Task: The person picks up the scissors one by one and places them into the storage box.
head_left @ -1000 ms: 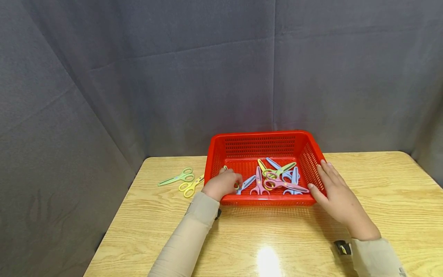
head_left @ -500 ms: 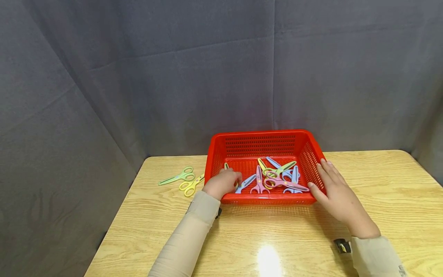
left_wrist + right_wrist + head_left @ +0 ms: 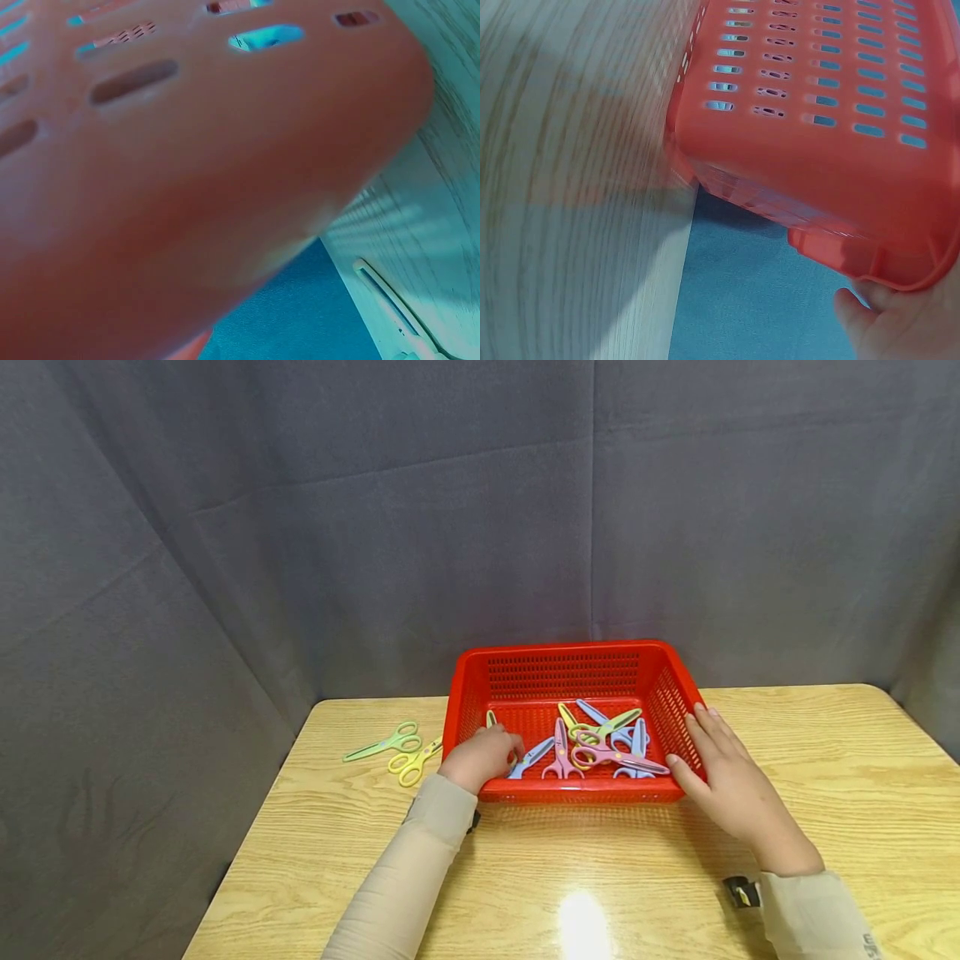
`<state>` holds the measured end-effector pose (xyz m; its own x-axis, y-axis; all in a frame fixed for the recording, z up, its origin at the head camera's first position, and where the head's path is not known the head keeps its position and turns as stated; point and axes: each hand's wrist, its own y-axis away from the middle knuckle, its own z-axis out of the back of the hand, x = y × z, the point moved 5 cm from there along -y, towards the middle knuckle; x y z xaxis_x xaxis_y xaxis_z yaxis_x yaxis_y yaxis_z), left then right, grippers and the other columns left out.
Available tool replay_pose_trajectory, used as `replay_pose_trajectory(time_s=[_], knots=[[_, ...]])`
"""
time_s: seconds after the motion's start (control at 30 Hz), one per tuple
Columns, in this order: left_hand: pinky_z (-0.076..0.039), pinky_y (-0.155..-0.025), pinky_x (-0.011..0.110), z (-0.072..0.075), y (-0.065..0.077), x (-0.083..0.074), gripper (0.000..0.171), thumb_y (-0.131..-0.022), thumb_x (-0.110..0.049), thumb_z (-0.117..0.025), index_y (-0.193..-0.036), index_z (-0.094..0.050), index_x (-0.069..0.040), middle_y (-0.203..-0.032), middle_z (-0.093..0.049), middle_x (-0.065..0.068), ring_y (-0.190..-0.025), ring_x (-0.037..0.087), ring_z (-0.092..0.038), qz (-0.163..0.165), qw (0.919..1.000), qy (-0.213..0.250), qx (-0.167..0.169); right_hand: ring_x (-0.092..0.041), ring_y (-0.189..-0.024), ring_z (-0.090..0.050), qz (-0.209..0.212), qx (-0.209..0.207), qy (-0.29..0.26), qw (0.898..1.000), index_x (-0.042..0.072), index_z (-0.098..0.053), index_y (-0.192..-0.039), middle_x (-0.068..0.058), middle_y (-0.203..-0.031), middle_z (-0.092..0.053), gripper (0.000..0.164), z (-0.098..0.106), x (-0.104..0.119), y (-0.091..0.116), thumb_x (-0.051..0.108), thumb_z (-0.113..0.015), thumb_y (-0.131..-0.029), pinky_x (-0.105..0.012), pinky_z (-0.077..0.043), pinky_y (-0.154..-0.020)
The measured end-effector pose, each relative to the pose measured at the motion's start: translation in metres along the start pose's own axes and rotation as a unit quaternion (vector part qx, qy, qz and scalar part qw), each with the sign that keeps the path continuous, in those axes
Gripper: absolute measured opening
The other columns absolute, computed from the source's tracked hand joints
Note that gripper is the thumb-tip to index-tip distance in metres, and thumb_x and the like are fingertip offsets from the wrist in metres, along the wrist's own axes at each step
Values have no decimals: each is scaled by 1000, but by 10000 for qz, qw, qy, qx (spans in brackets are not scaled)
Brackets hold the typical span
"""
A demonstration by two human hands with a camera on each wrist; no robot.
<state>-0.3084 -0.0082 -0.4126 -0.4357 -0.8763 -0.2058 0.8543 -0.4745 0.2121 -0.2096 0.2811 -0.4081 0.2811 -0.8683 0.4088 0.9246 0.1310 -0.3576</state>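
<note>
Inside the near-left corner of a red plastic basket point(image 3: 570, 792), my left hand point(image 3: 483, 758) has its fingers curled on a pair of green scissors point(image 3: 491, 718). The blade tip shows beyond the hand, while the handles are mostly covered. Blue scissors point(image 3: 535, 755) lie just right of those fingers, beside pink scissors point(image 3: 561, 747). My right hand point(image 3: 731, 789) rests with extended fingers along the basket's right rim, its thumb near the front corner. In the right wrist view, part of that hand point(image 3: 907, 319) touches the rim. The left wrist view shows mainly the basket wall point(image 3: 187, 172).
A pile of pink, green, yellow and blue scissors point(image 3: 609, 743) fills the basket's right half. Green scissors point(image 3: 386, 743) and yellow scissors point(image 3: 411, 764) lie on the wooden table point(image 3: 337, 835) left of the basket. A grey curtain point(image 3: 450, 552) hangs behind the table.
Slightly more of the green blade shows beyond my left hand than a second ago. Both hands and the basket otherwise keep their places.
</note>
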Motion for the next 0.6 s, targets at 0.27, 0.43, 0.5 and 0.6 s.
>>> replay_pose_trajectory(time_s=[0.27,0.43,0.5,0.6], knots=[[-50,-90,37,-2,-1,1,29,-93,-9,-70,-120,-75,-17,-111,-65,4,-98,22,-55,-11,9999,47,131,-46,-150,-18,-24,9,8,10000,-12,-34,-151,-31,-160,-26,70,0,-1,0,35,-54,-103,-53,-14,-123],[-50,-90,37,-1,-1,0,28,-93,-11,-71,-119,-75,-16,-111,-66,4,-98,22,-55,20,9998,111,134,-46,-150,-18,-16,-3,-5,10000,-12,-34,-151,-30,-161,-25,70,0,-1,0,36,-53,-103,-52,-13,-123],[-50,-90,37,-1,-1,0,27,-93,-11,-71,-119,-74,-16,-111,-66,4,-97,22,-55,30,9999,111,120,-46,-150,-18,-21,-3,-5,10000,-12,-34,-151,-30,-161,-25,70,0,-1,0,36,-53,-104,-53,-13,-123],[-50,-88,36,0,-1,0,27,-93,-12,-71,-119,-74,-15,-109,-66,4,-94,21,-55,32,9999,127,86,-46,-150,-18,-16,-3,-10,10000,-12,-34,-151,-30,-161,-25,70,0,0,0,36,-53,-104,-53,-14,-123]])
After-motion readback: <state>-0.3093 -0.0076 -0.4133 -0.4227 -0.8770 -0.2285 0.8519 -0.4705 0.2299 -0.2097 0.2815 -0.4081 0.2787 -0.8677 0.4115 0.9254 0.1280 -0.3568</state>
